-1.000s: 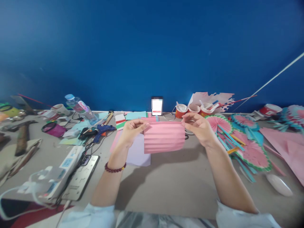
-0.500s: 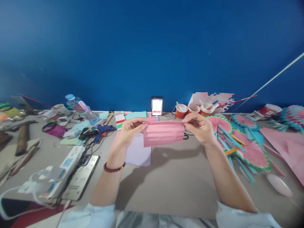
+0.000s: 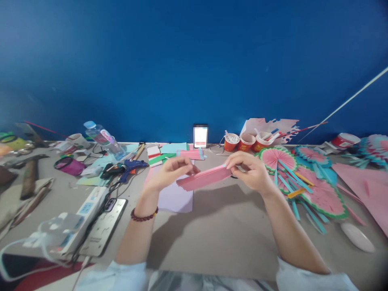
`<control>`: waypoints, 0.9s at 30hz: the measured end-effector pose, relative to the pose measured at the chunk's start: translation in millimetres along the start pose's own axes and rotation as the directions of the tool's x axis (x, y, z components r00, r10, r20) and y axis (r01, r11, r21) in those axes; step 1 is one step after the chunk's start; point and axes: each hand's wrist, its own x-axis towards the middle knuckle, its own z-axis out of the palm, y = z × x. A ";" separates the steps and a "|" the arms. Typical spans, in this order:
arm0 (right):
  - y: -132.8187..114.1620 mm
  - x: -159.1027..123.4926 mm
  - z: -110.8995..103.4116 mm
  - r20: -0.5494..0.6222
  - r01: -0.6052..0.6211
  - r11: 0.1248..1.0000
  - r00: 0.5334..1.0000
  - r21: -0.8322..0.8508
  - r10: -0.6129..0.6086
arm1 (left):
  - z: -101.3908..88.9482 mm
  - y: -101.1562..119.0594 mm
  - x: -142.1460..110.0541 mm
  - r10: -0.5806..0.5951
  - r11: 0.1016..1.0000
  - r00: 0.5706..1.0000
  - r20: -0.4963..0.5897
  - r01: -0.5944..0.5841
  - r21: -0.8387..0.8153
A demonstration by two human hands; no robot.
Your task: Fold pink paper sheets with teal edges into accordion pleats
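A pink sheet of pleated paper [image 3: 204,179] hangs above the table, tilted so its right end is higher. Its folds are gathered into a narrow band along the top edge. My right hand [image 3: 250,171] pinches the right end between thumb and fingers. At the other end, my left hand [image 3: 172,173] has its fingers curled on the paper's upper edge, and its fingertips are partly hidden. Below the left hand lies a lilac sheet [image 3: 178,202]. A second folded pink paper with blue edges [image 3: 190,154] rests behind the hands.
A lit phone [image 3: 200,136] leans on the blue wall. Paper cups [image 3: 247,141] stand to its right. Watermelon-pattern paper fans [image 3: 324,198] and a white computer mouse [image 3: 357,237] lie right. On the left are a glue gun [image 3: 130,166], power strip [image 3: 81,218], another phone [image 3: 104,226], bottle [image 3: 104,137] and hammer [image 3: 29,173].
The pleated paper has gone from a wide hanging sheet to a narrower, tilted band. Both hands have come slightly lower, and the right hand has shifted a little left.
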 end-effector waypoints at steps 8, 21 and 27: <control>-17.5 -2.4 22.6 0.118 0.038 0.998 0.993 -0.052 -0.032 | 46.0 -0.4 2.1 -0.084 0.980 0.996 0.020 0.078 0.185; -37.4 -4.6 24.7 -0.035 -0.108 0.986 0.994 -0.123 0.105 | 56.6 4.6 0.9 0.256 0.953 0.938 -0.234 -0.205 0.222; -48.0 -6.7 32.6 -0.163 -0.043 0.983 0.987 -0.178 0.013 | 63.2 8.1 -3.4 0.333 0.930 0.910 -0.249 -0.273 0.245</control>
